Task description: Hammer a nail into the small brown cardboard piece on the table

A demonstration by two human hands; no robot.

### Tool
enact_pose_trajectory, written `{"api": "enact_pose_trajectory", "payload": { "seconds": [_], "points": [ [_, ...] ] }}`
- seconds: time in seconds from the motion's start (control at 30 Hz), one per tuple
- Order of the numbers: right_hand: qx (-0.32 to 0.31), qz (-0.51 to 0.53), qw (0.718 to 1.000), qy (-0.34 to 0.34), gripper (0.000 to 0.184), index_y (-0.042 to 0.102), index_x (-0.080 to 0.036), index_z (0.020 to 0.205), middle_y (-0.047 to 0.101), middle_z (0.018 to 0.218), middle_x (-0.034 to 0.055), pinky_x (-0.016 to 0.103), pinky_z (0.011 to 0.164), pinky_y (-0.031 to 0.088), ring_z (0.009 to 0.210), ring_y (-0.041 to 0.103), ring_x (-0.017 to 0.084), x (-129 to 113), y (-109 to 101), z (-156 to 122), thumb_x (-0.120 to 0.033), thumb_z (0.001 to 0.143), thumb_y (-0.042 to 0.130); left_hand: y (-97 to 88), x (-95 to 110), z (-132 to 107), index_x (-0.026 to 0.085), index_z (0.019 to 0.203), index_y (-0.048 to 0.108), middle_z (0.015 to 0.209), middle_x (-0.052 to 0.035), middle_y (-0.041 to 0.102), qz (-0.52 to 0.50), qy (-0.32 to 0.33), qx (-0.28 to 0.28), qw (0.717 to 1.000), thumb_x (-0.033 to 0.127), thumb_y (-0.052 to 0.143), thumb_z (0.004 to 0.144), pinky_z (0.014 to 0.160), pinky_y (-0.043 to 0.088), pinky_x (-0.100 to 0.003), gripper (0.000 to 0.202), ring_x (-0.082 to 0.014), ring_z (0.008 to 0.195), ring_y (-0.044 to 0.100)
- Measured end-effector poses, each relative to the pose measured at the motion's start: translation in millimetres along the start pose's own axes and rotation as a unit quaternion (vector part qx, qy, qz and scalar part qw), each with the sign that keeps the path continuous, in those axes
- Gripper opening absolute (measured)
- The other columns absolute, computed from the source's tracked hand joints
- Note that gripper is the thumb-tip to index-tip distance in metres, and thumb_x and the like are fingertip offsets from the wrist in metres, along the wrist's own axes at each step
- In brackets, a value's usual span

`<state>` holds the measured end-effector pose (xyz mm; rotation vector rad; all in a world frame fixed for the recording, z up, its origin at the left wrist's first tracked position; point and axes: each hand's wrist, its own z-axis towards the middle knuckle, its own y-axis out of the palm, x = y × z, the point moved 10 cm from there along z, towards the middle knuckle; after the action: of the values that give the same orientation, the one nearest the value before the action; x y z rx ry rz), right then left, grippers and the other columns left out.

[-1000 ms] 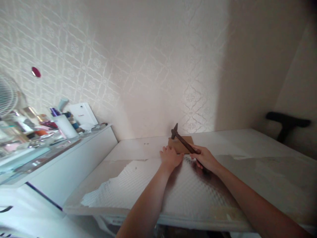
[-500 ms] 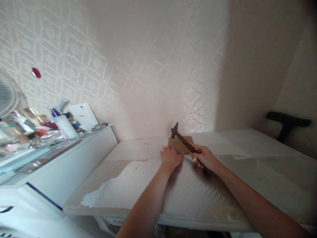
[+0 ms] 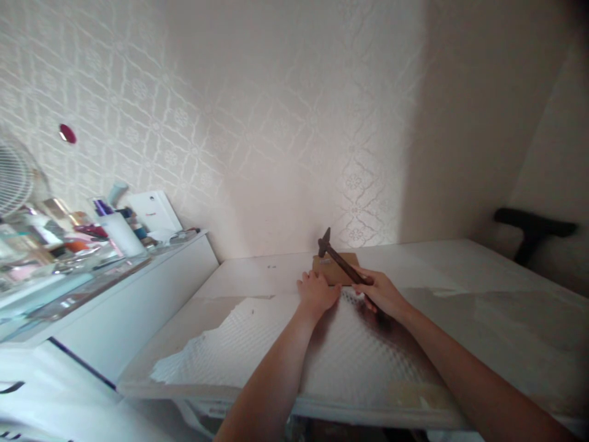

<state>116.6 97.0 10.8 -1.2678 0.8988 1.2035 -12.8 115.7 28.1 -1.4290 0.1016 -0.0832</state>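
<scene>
A hammer (image 3: 341, 260) with a brown handle and dark head is held in my right hand (image 3: 381, 293), whose fingers wrap round the handle. Its head is over the far left part of a flat brown board (image 3: 339, 277); whether it touches cannot be told. A small pale item (image 3: 324, 261) lies on the board beneath the hammer head, too small to name. At the board's near left corner, my left hand (image 3: 317, 291) rests with its fingers spread, touching the edge. Under my wrists is a white quilted sheet (image 3: 257, 337).
A white table (image 3: 460, 264) stands against the patterned wall. On the left, a white cabinet (image 3: 138, 301) carries bottles, a white box (image 3: 155, 212) and several small items. A fan (image 3: 13, 178) is at the far left. Beyond the right edge stands a black T-shaped object (image 3: 534, 224).
</scene>
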Motion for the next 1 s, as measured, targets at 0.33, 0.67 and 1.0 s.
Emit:
{"api": "enact_pose_trajectory", "payload": {
  "seconds": [0.33, 0.67, 1.0],
  "points": [
    [0.005, -0.019, 1.000, -0.011, 0.063, 0.038, -0.017, 0.131, 0.056, 0.060, -0.0036, 0.017, 0.028, 0.033, 0.030, 0.042, 0.006, -5.2, 0.0, -2.6, -0.018, 0.069, 0.050, 0.7, 0.3, 0.3, 0.017, 0.113, 0.052, 0.117, -0.0145, 0.049, -0.007, -0.003, -0.006, 1.000, 0.062, 0.028, 0.077, 0.087, 0.032, -0.044, 0.062, -0.0314, 0.110, 0.038],
    [-0.005, -0.024, 0.999, -0.028, 0.065, 0.036, -0.017, 0.132, 0.057, 0.058, -0.0040, 0.017, 0.027, 0.031, 0.029, 0.041, 0.006, -4.5, 1.2, -1.2, -0.018, 0.068, 0.049, 1.1, -1.2, -0.1, 0.019, 0.115, 0.051, 0.120, -0.0125, 0.048, 0.003, -0.009, -0.010, 1.000, 0.062, 0.027, 0.078, 0.088, 0.031, -0.042, 0.062, -0.0304, 0.112, 0.038],
    [-0.013, -0.031, 0.999, -0.022, 0.064, 0.038, -0.016, 0.131, 0.055, 0.051, -0.0048, 0.017, 0.028, 0.032, 0.029, 0.041, 0.007, -5.4, 2.4, -2.2, -0.018, 0.068, 0.049, 1.6, -1.7, -0.6, 0.019, 0.114, 0.051, 0.120, -0.0129, 0.048, 0.002, -0.012, -0.006, 1.000, 0.062, 0.026, 0.078, 0.087, 0.032, -0.042, 0.062, -0.0304, 0.112, 0.038]
  ]
}}
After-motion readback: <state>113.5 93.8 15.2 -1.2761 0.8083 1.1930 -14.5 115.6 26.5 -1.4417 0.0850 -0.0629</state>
